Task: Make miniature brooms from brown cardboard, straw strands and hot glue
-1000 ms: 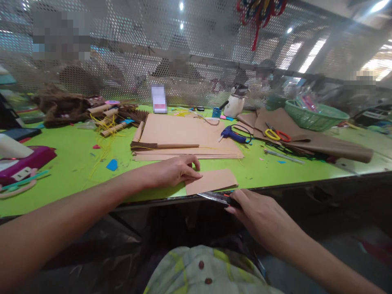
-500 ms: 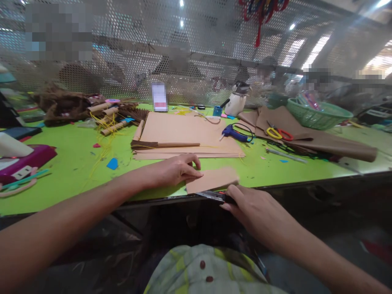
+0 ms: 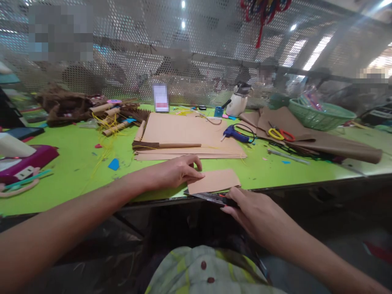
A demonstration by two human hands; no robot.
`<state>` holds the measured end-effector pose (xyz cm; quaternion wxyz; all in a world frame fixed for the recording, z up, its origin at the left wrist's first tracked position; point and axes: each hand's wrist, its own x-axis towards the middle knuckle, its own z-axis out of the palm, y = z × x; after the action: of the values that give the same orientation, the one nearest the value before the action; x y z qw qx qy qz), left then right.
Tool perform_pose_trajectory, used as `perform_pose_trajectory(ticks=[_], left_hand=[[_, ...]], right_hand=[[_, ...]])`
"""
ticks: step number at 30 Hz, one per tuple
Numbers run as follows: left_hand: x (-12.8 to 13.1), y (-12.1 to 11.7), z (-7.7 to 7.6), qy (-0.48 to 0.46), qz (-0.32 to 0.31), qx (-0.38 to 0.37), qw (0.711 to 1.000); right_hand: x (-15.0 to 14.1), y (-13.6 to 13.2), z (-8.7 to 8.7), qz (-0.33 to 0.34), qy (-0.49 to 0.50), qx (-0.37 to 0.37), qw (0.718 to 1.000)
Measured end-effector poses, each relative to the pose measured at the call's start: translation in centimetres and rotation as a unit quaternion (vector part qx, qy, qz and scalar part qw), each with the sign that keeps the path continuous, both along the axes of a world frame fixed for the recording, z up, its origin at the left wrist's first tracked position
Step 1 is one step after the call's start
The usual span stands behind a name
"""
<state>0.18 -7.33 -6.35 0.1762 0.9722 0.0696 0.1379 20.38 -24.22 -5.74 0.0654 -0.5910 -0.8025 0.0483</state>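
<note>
Right grip (image 3: pixel 252 206): closed around the dark handle of the blade (image 3: pixel 210 197), back of the hand upward; held low, it seems, so the metal can run along the near side of the paper (image 3: pixel 216 179).
Left grip (image 3: pixel 180 169): thumb tip on the paper's left end, forefinger curled above with a gap; probably there to stop sliding. Whether the hidden fingers pinch, I cannot tell.
Paper: at the front edge of the worktop (image 3: pixel 76 149), between the hands, likely so the blade has room beyond the brink.
Paper's lie: long axis left to right, almost along the front edge, right end slightly farther from the person.
Blade's lie: points left, tip by the paper's near left corner, handle end slightly nearer the person.
Stack (image 3: pixel 180 126): behind the paper, apart from it; the glue gun (image 3: pixel 236 133) rests by its right side, perhaps for easy reach.
</note>
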Motion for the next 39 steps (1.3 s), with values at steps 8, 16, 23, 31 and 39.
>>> perform_pose_trajectory(ticks=[8, 16, 23, 31, 39], left_hand=[[-0.1, -0.4, 0.3, 0.005, 0.010, 0.009, 1.000], [0.1, -0.6, 0.6, 0.008, 0.024, -0.004, 1.000], [-0.3, -1.4, 1.1, 0.001, 0.045, -0.008, 0.999], [2.4, -4.4, 3.6, 0.100, 0.143, 0.143, 0.974], [3.0, -4.9, 3.9, 0.110, 0.202, 0.074, 0.970]], right_hand=[[-0.4, 0.4, 0.4, 0.003, -0.003, 0.000, 1.000], [-0.4, -0.8, 1.4, 0.050, 0.135, -0.082, 0.986], [2.8, 0.2, 3.2, -0.019, 0.218, 0.002, 0.976], [12.8, 13.4, 1.5, -0.206, 0.122, 0.186, 0.953], [18.7, 20.9, 2.0, -0.314, 0.113, 0.200, 0.921]])
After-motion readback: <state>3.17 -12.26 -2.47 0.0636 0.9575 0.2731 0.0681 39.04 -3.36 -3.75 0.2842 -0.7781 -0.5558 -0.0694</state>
